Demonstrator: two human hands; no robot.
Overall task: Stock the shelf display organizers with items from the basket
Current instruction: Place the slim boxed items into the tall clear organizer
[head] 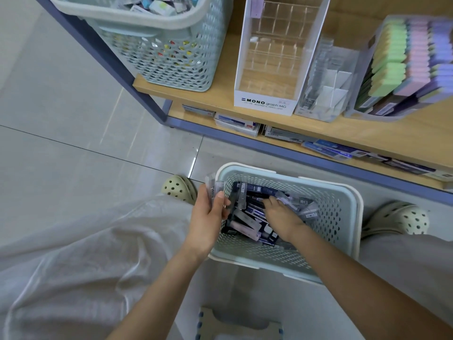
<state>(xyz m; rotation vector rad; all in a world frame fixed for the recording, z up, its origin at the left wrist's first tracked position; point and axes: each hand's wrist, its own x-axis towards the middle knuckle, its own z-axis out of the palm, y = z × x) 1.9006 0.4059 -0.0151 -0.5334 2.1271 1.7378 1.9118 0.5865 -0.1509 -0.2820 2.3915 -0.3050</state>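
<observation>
Head view: right hand [282, 215] fingers [270, 201] half-buried among basket [343, 209] packs [246, 223] (labels blurred).

We have a pale blue plastic basket with holes [343, 207] on the shiny tiled floor [73, 119], just in front of the low wooden shelf [220, 99]. A heap of slim dark packs [247, 217] lies in it. Our right hand [279, 214] is inside, on the heap. Our left hand [208, 217] is at the basket's left rim and holds a few slim clear packs [213, 190]. One cream clog with holes [180, 188] stands left of the basket, the other clog [402, 219] right of it.

On the shelf, from its left end, stand a second pale blue basket [171, 57], a white card box with a clear grid [269, 69], a clear plastic holder [323, 89] and a clear tray of pastel pads [397, 69]. Flat boxes [237, 125] lie on the board below.
</observation>
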